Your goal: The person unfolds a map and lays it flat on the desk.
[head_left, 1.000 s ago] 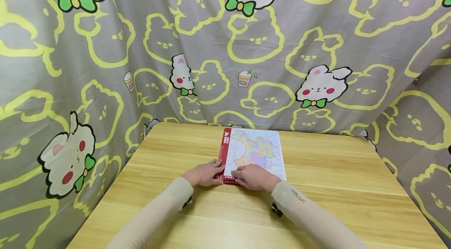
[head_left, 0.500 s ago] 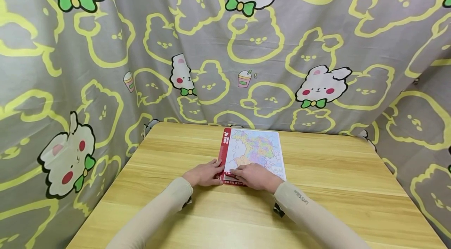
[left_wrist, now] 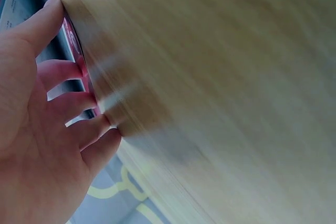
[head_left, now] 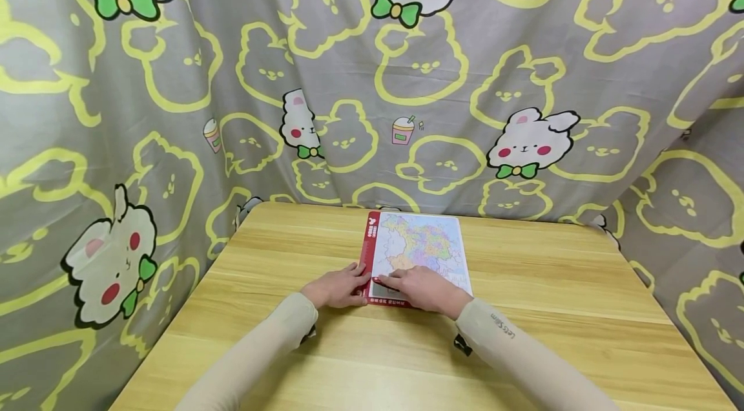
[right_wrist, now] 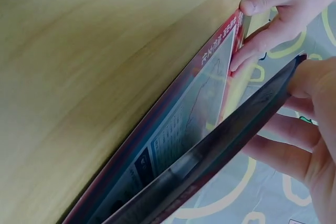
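Note:
A colourful map board [head_left: 427, 240] with a red border lies near the back of the table. The right wrist view shows two layers: an upper map board [right_wrist: 212, 153] tilted up at its near edge, and a lower map board [right_wrist: 176, 129] flat on the wood. My right hand [head_left: 427, 287] pinches the upper board's raised edge between thumb and fingers. At the near left corner, my left hand [head_left: 337, 287] rests its fingertips along the lower board's red edge. In the left wrist view those fingers [left_wrist: 68, 103] reach down to the table surface. The right fingertips are partly hidden behind the board.
The wooden table [head_left: 523, 320] stretches out around the boards on both sides and in front. A grey curtain [head_left: 349, 75] with yellow animal outlines hangs right behind its back edge and along the sides.
My right hand has lifted the upper board's near edge further, with the forearm shifting slightly right. More of the lower board's red border shows now. My left hand has stayed put.

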Action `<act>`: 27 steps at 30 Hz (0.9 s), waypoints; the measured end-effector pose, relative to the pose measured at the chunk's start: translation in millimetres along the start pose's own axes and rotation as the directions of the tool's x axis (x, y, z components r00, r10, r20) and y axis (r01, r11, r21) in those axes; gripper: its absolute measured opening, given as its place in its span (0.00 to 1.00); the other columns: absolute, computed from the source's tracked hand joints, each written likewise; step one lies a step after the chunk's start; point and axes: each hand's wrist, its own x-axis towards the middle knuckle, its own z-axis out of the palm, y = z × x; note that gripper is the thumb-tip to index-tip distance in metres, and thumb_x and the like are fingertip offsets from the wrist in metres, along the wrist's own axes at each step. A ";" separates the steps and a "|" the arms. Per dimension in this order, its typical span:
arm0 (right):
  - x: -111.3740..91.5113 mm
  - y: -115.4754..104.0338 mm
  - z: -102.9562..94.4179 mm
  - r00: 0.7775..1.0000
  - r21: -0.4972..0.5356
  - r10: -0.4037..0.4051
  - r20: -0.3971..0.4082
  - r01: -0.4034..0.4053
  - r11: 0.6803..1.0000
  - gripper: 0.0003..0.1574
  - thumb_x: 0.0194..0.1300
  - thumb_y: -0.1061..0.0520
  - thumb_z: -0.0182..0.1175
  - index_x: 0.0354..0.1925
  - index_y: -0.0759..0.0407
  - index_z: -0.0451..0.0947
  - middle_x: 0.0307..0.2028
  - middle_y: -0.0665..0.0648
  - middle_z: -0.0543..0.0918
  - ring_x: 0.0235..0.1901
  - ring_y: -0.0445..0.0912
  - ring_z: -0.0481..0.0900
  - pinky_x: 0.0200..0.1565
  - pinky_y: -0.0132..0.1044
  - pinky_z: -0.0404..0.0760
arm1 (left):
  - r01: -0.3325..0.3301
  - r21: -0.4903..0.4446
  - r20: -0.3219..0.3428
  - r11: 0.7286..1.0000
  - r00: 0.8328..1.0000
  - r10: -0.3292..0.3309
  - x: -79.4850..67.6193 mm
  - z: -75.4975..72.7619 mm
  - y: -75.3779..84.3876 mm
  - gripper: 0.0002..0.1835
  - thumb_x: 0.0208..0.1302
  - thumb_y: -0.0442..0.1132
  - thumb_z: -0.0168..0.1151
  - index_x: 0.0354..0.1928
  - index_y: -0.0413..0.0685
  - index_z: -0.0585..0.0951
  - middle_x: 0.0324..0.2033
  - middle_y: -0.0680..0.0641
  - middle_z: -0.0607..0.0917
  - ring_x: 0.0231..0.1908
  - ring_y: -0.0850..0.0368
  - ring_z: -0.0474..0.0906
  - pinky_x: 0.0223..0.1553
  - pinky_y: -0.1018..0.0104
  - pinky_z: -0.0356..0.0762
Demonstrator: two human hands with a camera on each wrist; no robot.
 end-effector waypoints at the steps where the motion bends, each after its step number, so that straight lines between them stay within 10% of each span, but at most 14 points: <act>1: -0.3 0.1 -0.7 1.000 0.001 0.003 0.000 -0.003 1.000 0.30 0.65 0.58 0.60 0.65 0.49 0.70 0.52 0.54 0.81 0.42 0.46 0.82 0.42 0.40 0.80 | 0.000 0.002 0.000 1.000 1.000 0.000 0.0 -0.2 0.1 0.36 0.67 0.58 0.52 0.71 0.47 0.62 0.70 0.39 0.56 0.69 0.42 0.52 0.63 0.53 0.60; 27: -29.2 13.7 -45.1 0.989 -0.138 -0.032 -0.144 0.012 0.990 0.26 0.68 0.62 0.55 0.63 0.48 0.71 0.52 0.54 0.80 0.45 0.47 0.81 0.39 0.43 0.82 | 0.013 0.024 -0.012 1.000 1.000 -0.013 3.4 3.8 10.3 0.39 0.67 0.60 0.50 0.69 0.38 0.62 0.68 0.32 0.57 0.68 0.40 0.52 0.66 0.56 0.55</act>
